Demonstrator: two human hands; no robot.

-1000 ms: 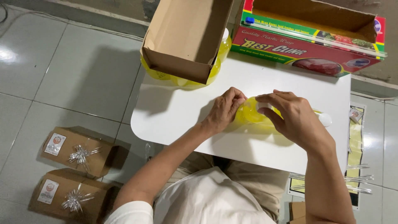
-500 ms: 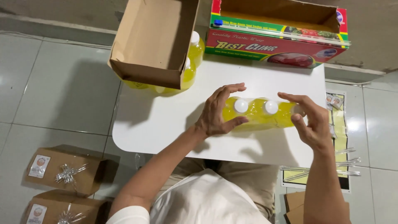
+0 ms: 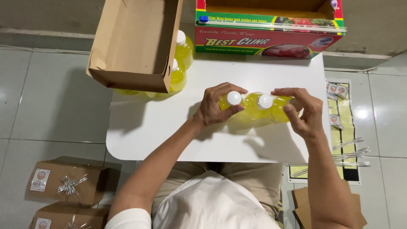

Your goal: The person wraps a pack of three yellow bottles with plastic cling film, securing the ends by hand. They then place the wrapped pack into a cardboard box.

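Two yellow bottles with white caps (image 3: pixel 253 107) stand side by side upright in the middle of the white table (image 3: pixel 161 135). They look wrapped together in clear film, though the film is hard to see. My left hand (image 3: pixel 214 108) clasps the left bottle from its left side. My right hand (image 3: pixel 303 111) cups the right bottle from the right, fingers curled over its shoulder. An open brown cardboard box (image 3: pixel 135 42) sits at the table's far left corner. Beside and partly under it stand more yellow bottles (image 3: pixel 180 63).
A red, green and yellow box of cling film (image 3: pixel 267 29) lies along the far edge. On the floor at left lie two closed brown boxes with silver bows (image 3: pixel 68 184). At right lie a yellow sheet with small labels (image 3: pixel 339 123), silver ties and flat cardboard (image 3: pixel 305 203).
The hands were closed together over a yellow bundle; they have spread apart, and two capped bottles now stand between them. The view has shifted closer.
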